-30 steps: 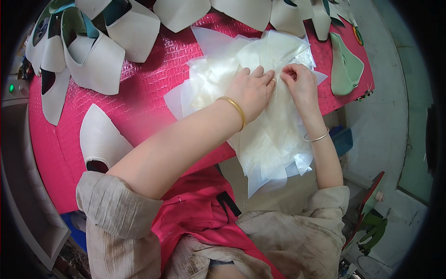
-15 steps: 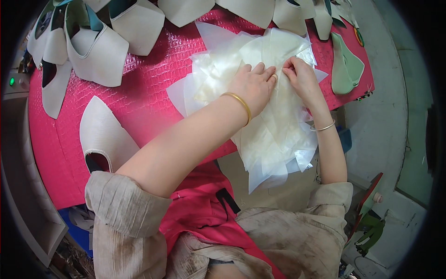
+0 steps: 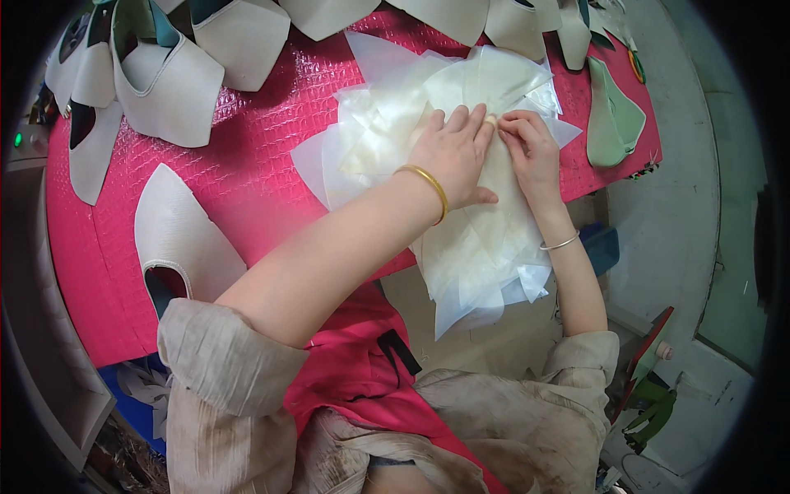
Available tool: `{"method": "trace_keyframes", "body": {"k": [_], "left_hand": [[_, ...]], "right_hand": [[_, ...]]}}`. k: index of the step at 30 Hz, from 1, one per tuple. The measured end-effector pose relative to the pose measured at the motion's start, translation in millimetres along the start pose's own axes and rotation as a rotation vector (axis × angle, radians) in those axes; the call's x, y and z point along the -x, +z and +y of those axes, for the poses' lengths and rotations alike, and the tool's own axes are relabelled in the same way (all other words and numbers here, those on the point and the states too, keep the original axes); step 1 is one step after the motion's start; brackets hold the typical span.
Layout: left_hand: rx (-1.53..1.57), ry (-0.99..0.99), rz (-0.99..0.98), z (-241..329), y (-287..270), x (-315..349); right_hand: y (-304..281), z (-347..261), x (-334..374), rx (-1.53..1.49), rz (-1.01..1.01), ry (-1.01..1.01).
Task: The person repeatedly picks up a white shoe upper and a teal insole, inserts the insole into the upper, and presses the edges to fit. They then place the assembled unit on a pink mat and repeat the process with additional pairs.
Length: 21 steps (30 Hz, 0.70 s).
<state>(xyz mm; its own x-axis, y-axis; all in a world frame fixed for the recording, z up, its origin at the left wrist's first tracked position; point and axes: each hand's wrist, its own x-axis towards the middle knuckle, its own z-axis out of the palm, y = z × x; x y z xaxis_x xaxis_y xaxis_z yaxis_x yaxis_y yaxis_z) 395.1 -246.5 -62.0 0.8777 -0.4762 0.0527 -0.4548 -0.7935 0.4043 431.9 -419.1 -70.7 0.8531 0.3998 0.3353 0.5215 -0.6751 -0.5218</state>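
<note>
A loose pile of thin, translucent cream-white sheets [image 3: 374, 144] lies over the edge of a glossy pink table [image 3: 280, 148], its near part jutting past that edge. My left hand [image 3: 454, 156] rests flat on the pile, fingers stretched out and thumb apart. Close beside its fingertips, my right hand [image 3: 531, 152] is closed in a pinch at a translucent sheet; the exact grip between thumb and fingers is partly hidden. A white shoe upper [image 3: 183, 230] with a dark opening lies to the left, next to my left forearm.
Several white shoe uppers [image 3: 169, 95] line the far side of the table. A pale green shoe-shaped piece [image 3: 613, 119] lies at the right edge, near scissor-like coloured handles [image 3: 636, 66]. Below on the right are a blue bin [image 3: 603, 247] and a green metal tool [image 3: 654, 412].
My right hand has shifted slightly down, its fingers bunched closer to the left hand. The left hand's thumb now spreads out to the side. The pile has barely moved.
</note>
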Motion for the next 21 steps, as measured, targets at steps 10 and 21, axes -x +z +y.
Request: {"method": "trace_keyframes", "body": {"k": [10, 21], "left_hand": [[-0.015, -0.025, -0.088, 0.7, 3.0, 1.0], [-0.065, -0.042, -0.051, 18.8, 3.2, -1.0]], "right_hand": [[-51.3, -19.5, 54.9, -0.421, 0.194, 0.206], [-261.3, -33.6, 98.3, 0.120, 0.661, 0.128]]}}
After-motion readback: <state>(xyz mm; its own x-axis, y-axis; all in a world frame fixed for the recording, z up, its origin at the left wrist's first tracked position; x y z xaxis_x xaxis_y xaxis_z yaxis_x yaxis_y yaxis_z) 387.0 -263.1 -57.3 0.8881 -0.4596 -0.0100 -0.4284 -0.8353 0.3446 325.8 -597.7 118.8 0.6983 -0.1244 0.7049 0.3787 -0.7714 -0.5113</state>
